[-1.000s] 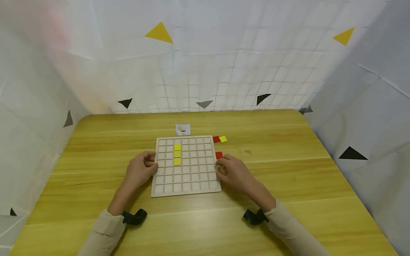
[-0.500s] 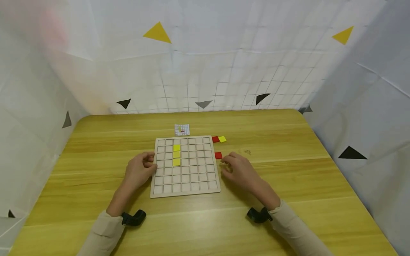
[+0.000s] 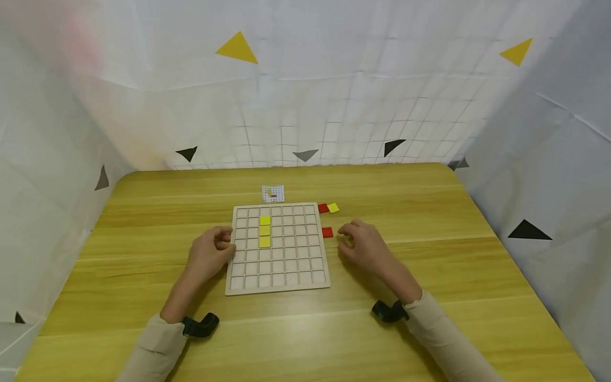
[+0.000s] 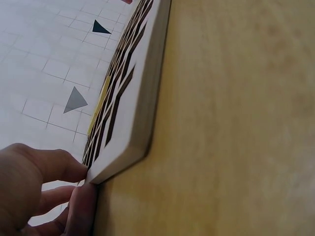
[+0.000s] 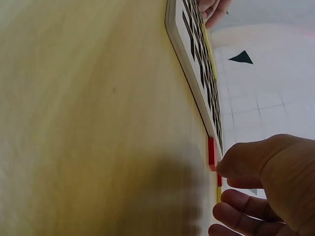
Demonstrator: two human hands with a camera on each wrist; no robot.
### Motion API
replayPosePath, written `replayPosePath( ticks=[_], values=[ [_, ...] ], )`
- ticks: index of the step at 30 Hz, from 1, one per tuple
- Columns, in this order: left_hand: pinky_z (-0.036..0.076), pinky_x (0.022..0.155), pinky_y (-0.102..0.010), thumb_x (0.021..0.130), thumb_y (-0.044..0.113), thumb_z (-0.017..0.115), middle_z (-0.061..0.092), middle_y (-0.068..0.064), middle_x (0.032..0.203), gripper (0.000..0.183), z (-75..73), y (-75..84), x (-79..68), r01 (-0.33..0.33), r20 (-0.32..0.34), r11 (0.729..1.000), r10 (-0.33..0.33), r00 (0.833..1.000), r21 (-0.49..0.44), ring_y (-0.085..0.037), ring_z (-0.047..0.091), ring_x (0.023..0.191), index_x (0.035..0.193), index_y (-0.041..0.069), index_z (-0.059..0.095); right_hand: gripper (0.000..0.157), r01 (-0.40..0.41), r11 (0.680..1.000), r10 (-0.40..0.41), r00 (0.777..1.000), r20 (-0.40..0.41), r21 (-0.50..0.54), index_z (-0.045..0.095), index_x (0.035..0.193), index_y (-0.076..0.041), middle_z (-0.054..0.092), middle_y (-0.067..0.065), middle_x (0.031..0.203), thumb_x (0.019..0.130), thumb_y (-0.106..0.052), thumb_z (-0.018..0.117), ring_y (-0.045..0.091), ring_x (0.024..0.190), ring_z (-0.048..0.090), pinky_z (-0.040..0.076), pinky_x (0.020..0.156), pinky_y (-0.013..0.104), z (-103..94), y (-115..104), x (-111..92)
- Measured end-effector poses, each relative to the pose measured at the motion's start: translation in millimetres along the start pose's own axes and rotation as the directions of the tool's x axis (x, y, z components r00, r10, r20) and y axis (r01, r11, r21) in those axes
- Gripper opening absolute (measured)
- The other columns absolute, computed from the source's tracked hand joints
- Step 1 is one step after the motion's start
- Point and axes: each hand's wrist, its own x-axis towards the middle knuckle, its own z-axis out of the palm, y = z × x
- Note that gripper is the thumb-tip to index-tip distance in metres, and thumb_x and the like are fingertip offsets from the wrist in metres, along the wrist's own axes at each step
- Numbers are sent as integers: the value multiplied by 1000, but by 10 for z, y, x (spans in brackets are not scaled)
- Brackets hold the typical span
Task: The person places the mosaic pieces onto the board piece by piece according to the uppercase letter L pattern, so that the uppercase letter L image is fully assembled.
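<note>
A pale wooden grid board (image 3: 291,265) lies on the table with three yellow square tiles (image 3: 264,231) in a column in its cells. My left hand (image 3: 208,254) holds the board's left edge, its bent fingers and thumb right at the rim, as the left wrist view also shows. To the right of the board, my right hand (image 3: 367,246) hovers with loosely curved fingers and nothing between them. Nearest to it is a red tile (image 3: 327,232), which lies against the board's right edge. In the right wrist view that red tile (image 5: 212,153) appears just beyond my thumb.
Another red tile (image 3: 323,208) and a yellow tile (image 3: 333,208) lie side by side near the board's top right corner. Behind the board is a small card (image 3: 273,193) printed with a coloured grid. White cloth walls (image 3: 305,106) enclose the wooden table (image 3: 296,339).
My right hand has drawn away from the board's right edge, to the right, leaving the nearer red tile beside the board. The left hand has stayed in place.
</note>
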Motion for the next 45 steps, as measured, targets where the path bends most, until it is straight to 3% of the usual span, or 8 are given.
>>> replayPosePath(
  ticks=[22, 34, 45],
  values=[
    [55, 79, -39, 90, 10, 68, 64, -14, 113, 45, 0, 2, 16, -15, 2, 1000, 15, 1000, 2, -26, 68, 97, 133, 2, 60, 20, -73, 997, 72, 997, 18, 25, 73, 105, 0, 65, 11, 96, 86, -5, 72, 24, 85, 63, 54, 72, 39, -6, 248, 280],
    [55, 80, -39, 90, 10, 68, 64, -14, 113, 46, 4, 10, 10, -1, 4, 1000, 1, 1000, -1, -25, 68, 97, 134, 2, 60, 20, -47, 999, 47, 999, 17, 9, 74, 105, 1, 64, 13, 95, 87, -8, 73, 25, 82, 62, 53, 69, 38, -6, 285, 463],
    [55, 80, -39, 89, 9, 68, 64, -13, 112, 45, 7, -1, 12, -11, -3, 1000, 11, 1000, 0, -25, 68, 96, 133, 2, 60, 28, -59, 998, 58, 998, 37, 4, 69, 114, 3, 64, 16, 104, 89, -8, 70, 29, 89, 61, 52, 76, 41, -1, 292, 619]
  ],
)
